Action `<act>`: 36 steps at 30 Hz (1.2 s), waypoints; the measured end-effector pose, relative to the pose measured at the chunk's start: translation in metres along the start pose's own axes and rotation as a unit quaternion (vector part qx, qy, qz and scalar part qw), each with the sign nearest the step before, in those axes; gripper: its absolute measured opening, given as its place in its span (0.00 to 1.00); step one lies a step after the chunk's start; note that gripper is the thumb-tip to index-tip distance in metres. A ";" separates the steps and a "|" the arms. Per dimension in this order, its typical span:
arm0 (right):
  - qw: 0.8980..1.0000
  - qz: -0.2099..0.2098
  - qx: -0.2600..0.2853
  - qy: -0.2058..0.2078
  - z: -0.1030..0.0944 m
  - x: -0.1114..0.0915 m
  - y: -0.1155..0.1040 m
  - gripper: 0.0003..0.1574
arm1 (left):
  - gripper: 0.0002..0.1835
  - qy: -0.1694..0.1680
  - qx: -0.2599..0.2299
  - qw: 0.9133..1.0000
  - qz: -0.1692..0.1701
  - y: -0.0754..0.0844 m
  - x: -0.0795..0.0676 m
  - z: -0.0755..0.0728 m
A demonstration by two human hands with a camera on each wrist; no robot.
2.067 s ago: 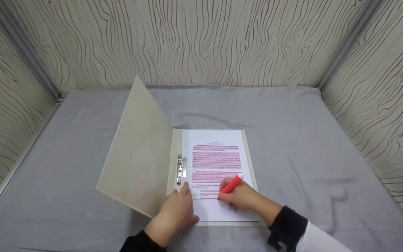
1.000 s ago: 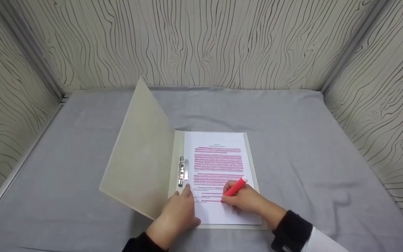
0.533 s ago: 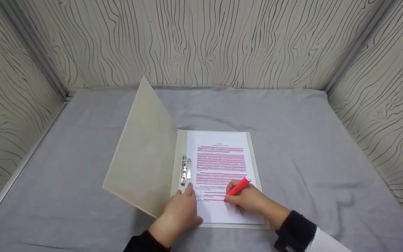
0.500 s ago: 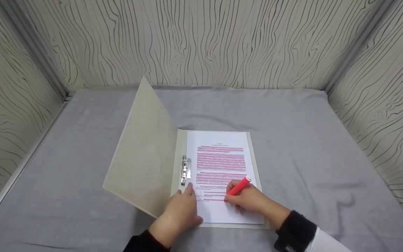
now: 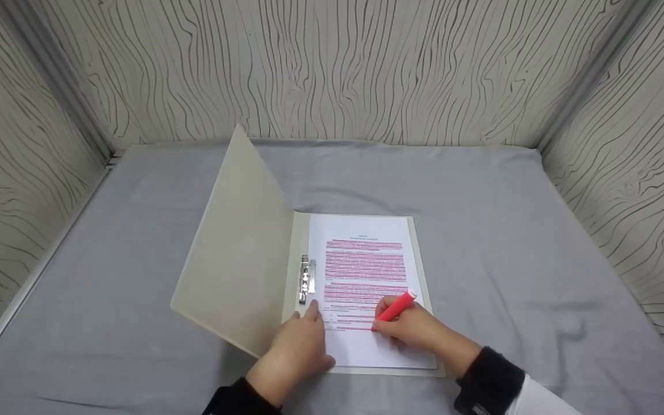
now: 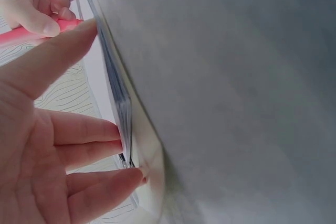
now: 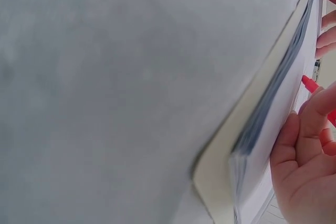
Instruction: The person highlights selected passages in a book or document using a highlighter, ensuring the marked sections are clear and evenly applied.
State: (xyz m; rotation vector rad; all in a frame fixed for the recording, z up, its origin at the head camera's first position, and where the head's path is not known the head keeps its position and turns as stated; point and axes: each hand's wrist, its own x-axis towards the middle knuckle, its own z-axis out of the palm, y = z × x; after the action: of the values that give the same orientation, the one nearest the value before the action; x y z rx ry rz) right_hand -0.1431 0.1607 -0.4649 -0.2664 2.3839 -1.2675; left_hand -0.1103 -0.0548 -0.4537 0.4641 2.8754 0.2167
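In the head view my right hand (image 5: 410, 325) pinches a red highlighter (image 5: 394, 305), its tip on the top sheet of a stack of paper (image 5: 375, 351). Most printed lines on that sheet are covered in pink. The stack lies in a beige folder (image 5: 234, 242) whose cover stands up on the left. My left hand (image 5: 297, 346) rests on the lower left of the page and folder, just below the metal clip (image 5: 304, 279). In the left wrist view the left fingers (image 6: 84, 129) are fairly straight and touch the stack's edge.
A grey cloth (image 5: 499, 248) with creases covers the table. Panels with a wood-grain pattern (image 5: 332, 69) stand behind and at both sides. A metal rail (image 5: 26, 282) runs along the left edge.
The highlighter tip has slid a little to the right along a low line, with a pink stroke behind it. The left hand stays on the page; the whole head view has shifted slightly.
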 end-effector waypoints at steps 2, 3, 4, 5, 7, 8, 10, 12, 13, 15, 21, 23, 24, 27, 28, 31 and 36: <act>1.000 0.000 -0.001 0.000 -0.001 0.000 0.000 0.09 | 0.44 -0.001 0.004 1.000 0.001 0.000 0.000 0.000; 1.000 0.001 -0.002 0.000 -0.001 0.000 0.000 0.09 | 0.44 -0.002 0.006 1.000 0.002 0.000 0.000 0.000; 1.000 0.002 -0.004 0.001 -0.001 0.000 0.000 0.09 | 0.44 -0.001 0.009 1.000 0.003 0.000 0.000 0.000; 1.000 0.002 -0.004 0.002 -0.001 0.000 0.000 0.09 | 0.44 0.000 0.011 1.000 0.005 0.000 0.000 0.000; 1.000 0.005 -0.006 0.003 -0.002 -0.001 0.000 0.09 | 0.44 0.001 0.016 1.000 0.008 0.000 0.000 0.000; 1.000 0.006 -0.007 0.004 -0.002 -0.001 0.000 0.09 | 0.44 0.001 0.018 1.000 0.009 0.000 -0.001 0.000; 1.000 0.008 -0.010 0.005 -0.002 -0.001 -0.001 0.09 | 0.44 0.003 0.018 1.000 0.009 0.000 -0.001 0.000; 1.000 0.011 -0.010 0.005 -0.002 -0.001 -0.001 0.09 | 0.44 0.004 0.017 1.000 0.008 0.000 -0.001 0.000; 1.000 0.012 -0.010 0.006 -0.002 -0.001 -0.001 0.10 | 0.44 0.005 0.016 1.000 0.008 0.000 -0.001 0.000; 1.000 0.012 -0.010 0.005 -0.002 -0.001 -0.001 0.10 | 0.44 0.006 0.012 1.000 0.007 0.000 -0.001 0.000; 1.000 0.013 -0.004 0.003 -0.003 -0.002 0.001 0.10 | 0.44 0.005 0.008 1.000 0.004 -0.001 -0.001 0.001; 1.000 0.015 -0.001 0.002 -0.004 -0.002 0.001 0.10 | 0.44 0.004 0.010 1.000 0.004 -0.001 -0.001 0.000; 1.000 0.016 0.000 0.001 -0.004 -0.002 0.002 0.10 | 0.44 0.004 0.010 1.000 0.005 0.000 -0.001 0.000; 1.000 0.015 0.000 -0.002 -0.005 -0.003 0.003 0.09 | 0.43 0.003 0.012 1.000 0.005 0.000 -0.001 -0.001; 1.000 0.015 0.002 -0.003 -0.006 -0.003 0.003 0.09 | 0.43 0.002 0.013 1.000 0.005 0.001 -0.001 -0.001; 1.000 0.012 0.005 -0.004 -0.006 -0.003 0.004 0.09 | 0.44 0.001 0.011 1.000 0.003 0.001 -0.001 -0.001; 1.000 0.018 0.005 -0.001 -0.006 -0.003 0.005 0.09 | 0.44 0.002 0.014 1.000 0.004 0.001 -0.001 -0.001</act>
State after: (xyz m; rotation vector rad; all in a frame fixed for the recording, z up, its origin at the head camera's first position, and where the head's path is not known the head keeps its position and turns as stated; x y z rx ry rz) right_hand -0.1433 0.1694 -0.4655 -0.2216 2.3702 -1.2615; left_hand -0.1096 -0.0544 -0.4528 0.4797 2.8841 0.1789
